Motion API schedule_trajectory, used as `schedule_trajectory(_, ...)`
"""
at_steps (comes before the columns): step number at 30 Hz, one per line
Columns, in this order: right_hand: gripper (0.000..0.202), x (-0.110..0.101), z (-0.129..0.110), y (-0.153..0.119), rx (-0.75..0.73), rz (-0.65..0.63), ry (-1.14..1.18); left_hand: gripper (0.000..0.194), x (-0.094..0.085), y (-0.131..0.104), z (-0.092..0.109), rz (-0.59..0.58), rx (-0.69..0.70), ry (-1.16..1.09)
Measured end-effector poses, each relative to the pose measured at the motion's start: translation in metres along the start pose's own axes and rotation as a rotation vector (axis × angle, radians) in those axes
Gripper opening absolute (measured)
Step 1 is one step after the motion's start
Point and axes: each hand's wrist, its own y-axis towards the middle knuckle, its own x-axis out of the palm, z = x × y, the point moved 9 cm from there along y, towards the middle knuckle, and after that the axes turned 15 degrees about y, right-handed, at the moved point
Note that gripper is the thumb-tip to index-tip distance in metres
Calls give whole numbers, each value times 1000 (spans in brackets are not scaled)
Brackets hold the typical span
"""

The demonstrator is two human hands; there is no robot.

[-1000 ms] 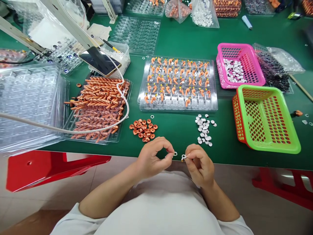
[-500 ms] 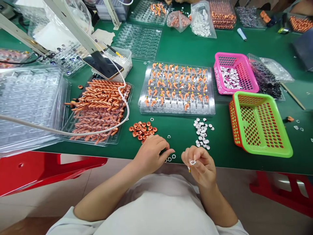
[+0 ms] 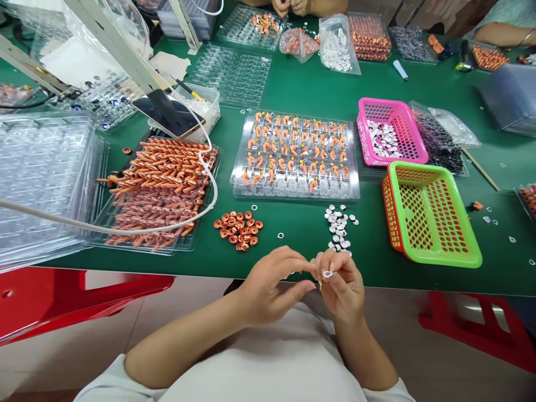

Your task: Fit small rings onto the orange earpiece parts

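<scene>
Nearer the body than the clear tray (image 3: 293, 196): loose copper-coloured cups (image 3: 231, 221), then left hand (image 3: 266, 290), thumb and forefinger spread, forefinger by the right fingertips, contact unclear. Right hand (image 3: 347, 287) pinches white ring (image 3: 328, 274), tray side toward white discs (image 3: 338, 229). Best kept light: grip the rim, steady the wrist, leave the ring's face visible.

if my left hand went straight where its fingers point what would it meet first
Most likely the right hand, which holds a small white ring. The left hand looks very close to it; whether they touch is unclear from this view.
</scene>
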Motion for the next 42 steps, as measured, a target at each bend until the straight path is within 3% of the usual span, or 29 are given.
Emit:
schedule_trajectory(5,4,7,-5,-5,-59,-62,-106,13,13,3,-13,-80,-189,-213)
schedule_trajectory(9,3,9,-16,-10,-189,-81,-319,12,19,1,-22,-125,-288,-292)
schedule_trajectory(15,21,20,-32,-22,-469,-201,-683,16,29,-6,-33,-195,-457,-456)
schedule_trajectory(24,34,35,-39,-24,-588,-340,-835,29,52,-20,-42,-261,-755,-895)
schedule_trajectory(28,32,34,-38,-23,-578,-322,-790,27,53,-22,-44,-248,-776,-932)
schedule_trajectory(32,34,31,-40,-20,-546,-257,-746,24,51,-25,-47,-237,-745,-851)
schedule_trajectory(35,34,35,-39,-18,-530,-281,-785,25,48,-25,-49,-223,-730,-797)
schedule_trajectory(42,50,26,-34,-18,-528,-207,-808,28,48,-25,-51,-179,-763,-852)
